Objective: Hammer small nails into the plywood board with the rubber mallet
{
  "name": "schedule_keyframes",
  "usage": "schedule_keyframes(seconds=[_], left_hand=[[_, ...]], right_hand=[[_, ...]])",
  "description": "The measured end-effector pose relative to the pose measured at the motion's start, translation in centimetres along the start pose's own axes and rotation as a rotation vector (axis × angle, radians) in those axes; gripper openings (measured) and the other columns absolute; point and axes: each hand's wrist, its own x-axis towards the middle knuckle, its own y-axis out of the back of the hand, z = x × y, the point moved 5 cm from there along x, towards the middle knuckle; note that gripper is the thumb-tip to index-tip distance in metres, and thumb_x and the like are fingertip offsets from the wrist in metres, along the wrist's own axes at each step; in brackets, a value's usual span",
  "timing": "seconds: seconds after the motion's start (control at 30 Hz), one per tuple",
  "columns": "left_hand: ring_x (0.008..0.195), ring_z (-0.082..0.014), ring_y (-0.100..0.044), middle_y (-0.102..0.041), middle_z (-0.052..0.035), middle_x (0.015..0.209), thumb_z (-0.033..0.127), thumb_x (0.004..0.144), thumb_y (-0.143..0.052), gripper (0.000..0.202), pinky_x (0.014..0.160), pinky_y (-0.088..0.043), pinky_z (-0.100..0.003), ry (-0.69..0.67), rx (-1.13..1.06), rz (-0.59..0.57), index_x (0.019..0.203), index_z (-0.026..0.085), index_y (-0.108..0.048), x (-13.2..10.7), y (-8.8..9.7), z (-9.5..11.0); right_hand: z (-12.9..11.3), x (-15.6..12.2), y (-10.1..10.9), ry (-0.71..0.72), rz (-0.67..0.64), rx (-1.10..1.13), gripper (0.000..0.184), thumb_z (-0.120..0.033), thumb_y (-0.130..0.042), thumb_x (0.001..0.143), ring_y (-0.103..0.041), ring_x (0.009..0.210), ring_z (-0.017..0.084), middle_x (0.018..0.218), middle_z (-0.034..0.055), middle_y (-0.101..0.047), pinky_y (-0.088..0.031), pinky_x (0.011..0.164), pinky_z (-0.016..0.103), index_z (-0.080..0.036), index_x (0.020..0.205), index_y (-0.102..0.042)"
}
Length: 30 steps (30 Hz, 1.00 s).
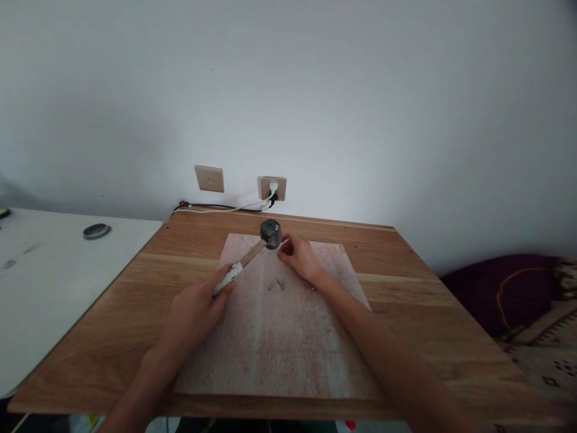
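A pale wooden board (pixel 279 337) lies on a brown wooden table (pixel 396 282). My left hand (pixel 196 310) is closed round the light handle of a hammer (pixel 255 249); its dark round head is raised over the board's far edge. My right hand (pixel 298 255) rests on the board just right of the hammer head, fingers pinched together on something small that I cannot make out. A few loose nails (pixel 276 283) lie on the board between my two hands.
A white table (pixel 54 282) adjoins on the left, with a round dark lid (pixel 96 231) on it. Two wall plates (pixel 272 187) sit behind the table, a white plug and cables running from one. A dark purple cushion (pixel 496 288) lies at the right.
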Motion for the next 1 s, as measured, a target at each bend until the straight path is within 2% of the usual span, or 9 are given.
schedule_keyframes(seconds=[0.2, 0.33, 0.47, 0.6, 0.67, 0.73, 0.83, 0.93, 1.0], left_hand=[[0.116, -0.0359, -0.077, -0.082, -0.0106, 0.127, 0.043, 0.111, -0.042, 0.051, 0.092, -0.057, -0.043, -0.072, 0.034, -0.017, 0.159, 0.034, -0.055, 0.4, -0.4, 1.5], [0.116, -0.0344, -0.077, -0.081, -0.0109, 0.128, 0.041, 0.111, -0.042, 0.050, 0.092, -0.057, -0.041, -0.096, 0.059, -0.018, 0.159, 0.034, -0.055, 0.4, -0.4, 1.9], [0.116, -0.0352, -0.077, -0.080, -0.0108, 0.129, 0.042, 0.111, -0.042, 0.050, 0.092, -0.057, -0.043, -0.079, 0.098, -0.045, 0.159, 0.034, -0.055, 0.3, -0.3, 2.1], [0.119, -0.0342, -0.076, -0.079, -0.0101, 0.132, 0.042, 0.112, -0.040, 0.050, 0.092, -0.056, -0.042, -0.066, 0.044, -0.026, 0.160, 0.034, -0.054, 0.3, -0.5, 2.1], [0.117, -0.0342, -0.077, -0.081, -0.0104, 0.129, 0.041, 0.112, -0.039, 0.051, 0.091, -0.056, -0.041, -0.050, 0.030, -0.009, 0.161, 0.033, -0.052, 0.3, -0.6, 1.8], [0.115, -0.0343, -0.078, -0.082, -0.0101, 0.125, 0.042, 0.112, -0.040, 0.052, 0.090, -0.057, -0.041, -0.041, 0.024, 0.002, 0.161, 0.033, -0.052, 0.3, -0.7, 1.5], [0.115, -0.0343, -0.078, -0.082, -0.0102, 0.125, 0.045, 0.111, -0.041, 0.052, 0.091, -0.057, -0.041, -0.043, 0.014, 0.004, 0.160, 0.034, -0.054, 0.4, -0.9, 1.2], [0.116, -0.0344, -0.077, -0.082, -0.0100, 0.126, 0.044, 0.110, -0.043, 0.050, 0.092, -0.057, -0.041, -0.038, 0.009, -0.017, 0.158, 0.034, -0.057, 0.6, -1.0, 1.6], [0.116, -0.0348, -0.077, -0.082, -0.0094, 0.127, 0.044, 0.110, -0.044, 0.050, 0.093, -0.057, -0.041, -0.034, 0.012, -0.024, 0.157, 0.035, -0.057, 0.8, -0.9, 2.1]], right_hand=[[-0.1, -0.3, 0.9, -0.015, -0.010, -0.012, 0.042, -0.008, -0.077, 0.082, -0.071, 0.077, 0.018, 0.091, 0.0037, -0.078, -0.054, 0.074, 0.029, -0.017, 0.122, -0.066], [0.0, -1.0, 2.5, -0.003, -0.030, -0.046, 0.053, 0.004, -0.069, 0.076, -0.071, 0.086, 0.018, 0.103, 0.0062, -0.078, -0.055, 0.078, 0.029, -0.018, 0.124, -0.066], [-0.5, -2.2, 3.9, 0.017, -0.055, -0.108, 0.037, 0.000, -0.067, 0.079, -0.069, 0.086, 0.019, 0.098, 0.0072, -0.075, -0.053, 0.079, 0.031, -0.016, 0.113, -0.069], [-2.1, -4.1, 4.1, 0.043, -0.113, -0.141, 0.031, -0.006, -0.066, 0.087, -0.067, 0.077, 0.019, 0.087, 0.0044, -0.073, -0.052, 0.075, 0.031, -0.015, 0.117, -0.066], [-3.5, -5.2, 3.7, 0.123, -0.195, -0.156, 0.035, -0.001, -0.066, 0.084, -0.069, 0.085, 0.019, 0.096, 0.0049, -0.074, -0.052, 0.079, 0.031, -0.018, 0.115, -0.066], [-5.1, -6.3, 2.7, 0.289, -0.309, -0.240, 0.034, 0.002, -0.067, 0.083, -0.070, 0.095, 0.021, 0.105, 0.0056, -0.074, -0.053, 0.084, 0.032, -0.021, 0.109, -0.067], [-7.0, -7.6, 1.3, 0.535, -0.395, -0.465, 0.023, 0.000, -0.065, 0.093, -0.069, 0.095, 0.023, 0.102, 0.0070, -0.073, -0.053, 0.082, 0.033, -0.021, 0.101, -0.070], [-7.6, -7.8, 0.7, 0.596, -0.382, -0.569, 0.021, -0.002, -0.065, 0.097, -0.068, 0.088, 0.024, 0.095, 0.0082, -0.073, -0.053, 0.076, 0.033, -0.021, 0.093, -0.074], [-7.7, -7.6, 0.8, 0.586, -0.393, -0.538, 0.022, -0.001, -0.066, 0.096, -0.067, 0.086, 0.024, 0.091, 0.0083, -0.072, -0.053, 0.077, 0.034, -0.021, 0.091, -0.075]])
